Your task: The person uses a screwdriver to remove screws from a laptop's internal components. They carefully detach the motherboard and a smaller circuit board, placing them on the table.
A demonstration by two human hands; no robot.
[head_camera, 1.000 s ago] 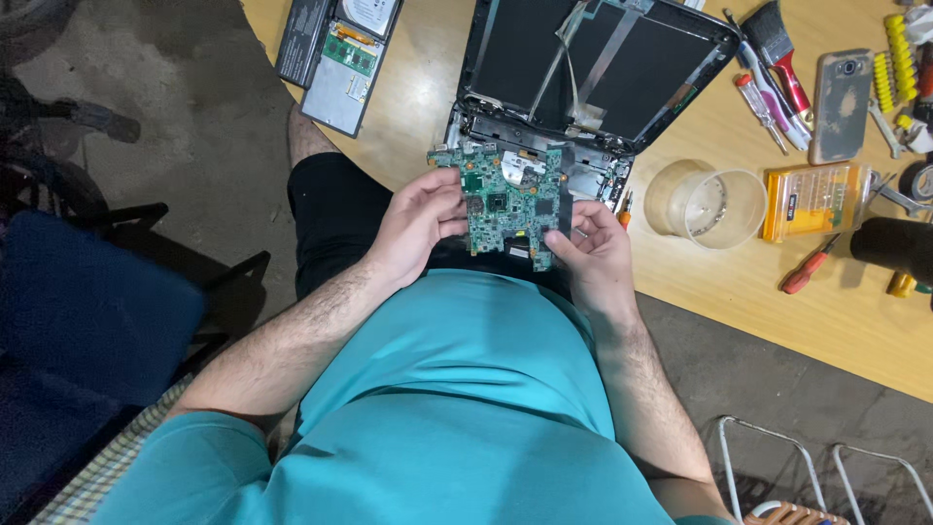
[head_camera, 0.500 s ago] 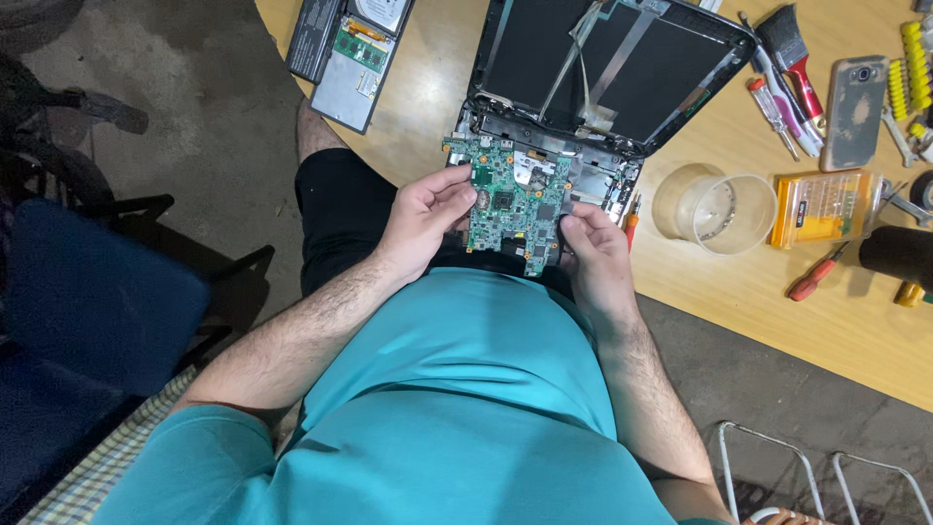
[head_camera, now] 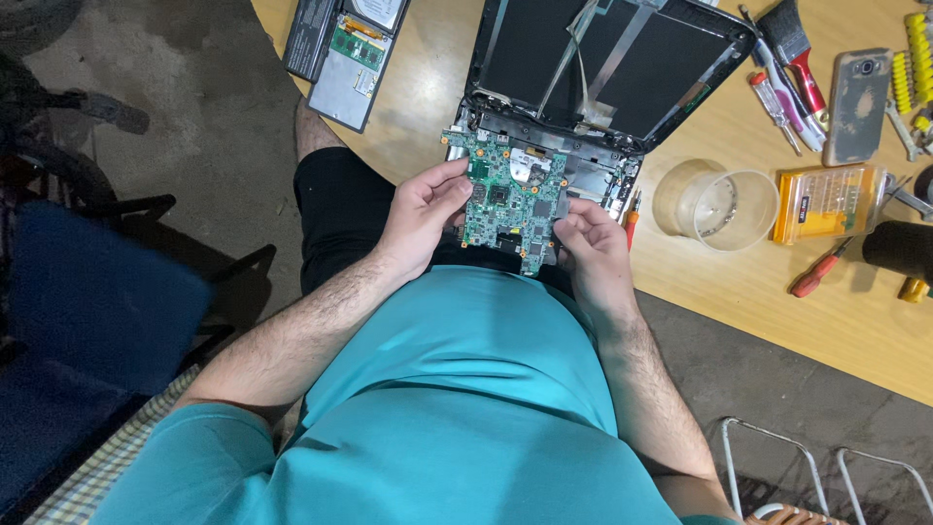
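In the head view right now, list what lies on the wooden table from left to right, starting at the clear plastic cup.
Clear plastic cup → yellow bit case → black cylinder at the right edge.

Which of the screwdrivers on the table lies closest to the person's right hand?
The small orange-handled screwdriver, lying by the opened laptop's lower right corner, just beyond the right hand. The red-handled one lies farther right, past the clear plastic cup.
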